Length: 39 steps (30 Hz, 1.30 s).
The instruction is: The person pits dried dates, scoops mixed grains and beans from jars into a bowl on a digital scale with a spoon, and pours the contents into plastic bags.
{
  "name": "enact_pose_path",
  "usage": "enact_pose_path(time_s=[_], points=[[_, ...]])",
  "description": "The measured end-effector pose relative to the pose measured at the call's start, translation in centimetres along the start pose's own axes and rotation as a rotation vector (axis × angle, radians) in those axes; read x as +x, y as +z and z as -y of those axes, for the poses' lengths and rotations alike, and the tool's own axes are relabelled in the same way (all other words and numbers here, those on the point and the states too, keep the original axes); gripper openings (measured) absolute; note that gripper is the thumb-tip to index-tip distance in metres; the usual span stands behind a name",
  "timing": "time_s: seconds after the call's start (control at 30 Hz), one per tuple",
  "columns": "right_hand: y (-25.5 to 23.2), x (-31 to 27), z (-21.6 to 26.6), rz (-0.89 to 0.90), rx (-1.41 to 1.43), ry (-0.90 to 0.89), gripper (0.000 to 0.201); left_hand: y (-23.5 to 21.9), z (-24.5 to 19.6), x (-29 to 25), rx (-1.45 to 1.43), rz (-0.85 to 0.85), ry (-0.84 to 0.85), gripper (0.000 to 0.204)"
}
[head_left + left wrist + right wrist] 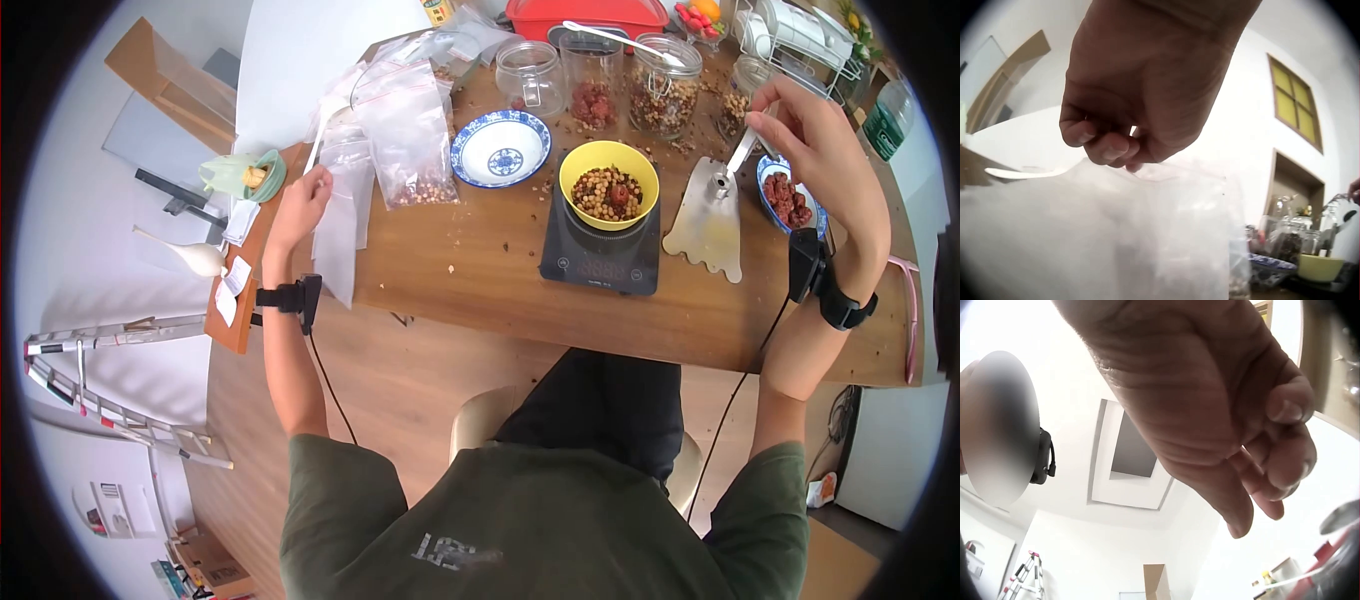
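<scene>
- One yellow bowl (609, 220), smooth and round, sits on the dark, flat kitchen scale (600, 274); it contains tan and dark beans and a wrinkled red piece.
- Right hand (825, 150): bent fingers and thumb pinch a light, slim handle (741, 151) above a flat metal piece (705, 232) with a wavy edge, just beside the scale.
- Left hand (304, 205): curled fingers pinch the upper edge of a translucent, creased plastic bag (339, 235).
- Another clear bag (408, 130), beans at its bottom, lies beside it.
- Blue-and-white dishes: two. One dish (478, 150) shows its patterned inside; the other dish (815, 218) holds wrinkled red pieces.
- Clear jars: four, in a row at the back of the wooden counter (450, 285). One jar (592, 95) holds red pieces; one jar (664, 100) holds mixed beans.
- The left wrist view alone shows a yellow-paned window (1295, 100).
- The right wrist view alone shows a ceiling recess (1132, 453); the pinched handle cannot be made out there.
</scene>
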State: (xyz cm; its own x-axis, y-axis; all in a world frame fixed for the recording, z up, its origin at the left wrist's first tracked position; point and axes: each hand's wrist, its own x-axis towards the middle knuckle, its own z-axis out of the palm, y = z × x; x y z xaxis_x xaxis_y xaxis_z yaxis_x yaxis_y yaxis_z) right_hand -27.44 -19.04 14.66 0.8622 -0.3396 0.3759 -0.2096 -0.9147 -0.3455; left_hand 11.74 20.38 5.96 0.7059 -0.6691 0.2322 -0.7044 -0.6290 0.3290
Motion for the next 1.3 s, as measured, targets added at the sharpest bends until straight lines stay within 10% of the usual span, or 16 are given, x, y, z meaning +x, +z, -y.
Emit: enact_pose_path(time_s=[0.37,1.13,1.3], points=[[9.6,1.1,6.3,0.013,0.287,-0.595,0.027,2.5,-17.5,-3.7,-0.339,0.203,0.363,0.011],[11.4,-0.4,8.4,0.406,0.321,-0.673,0.014,4.5,-20.0,-4.8,-0.830,0.247,0.373,0.016],[11.4,-0.3,8.2,0.365,0.335,-0.679,0.013,6.1,-19.6,-4.1,-0.937,0.243,0.598,0.093]])
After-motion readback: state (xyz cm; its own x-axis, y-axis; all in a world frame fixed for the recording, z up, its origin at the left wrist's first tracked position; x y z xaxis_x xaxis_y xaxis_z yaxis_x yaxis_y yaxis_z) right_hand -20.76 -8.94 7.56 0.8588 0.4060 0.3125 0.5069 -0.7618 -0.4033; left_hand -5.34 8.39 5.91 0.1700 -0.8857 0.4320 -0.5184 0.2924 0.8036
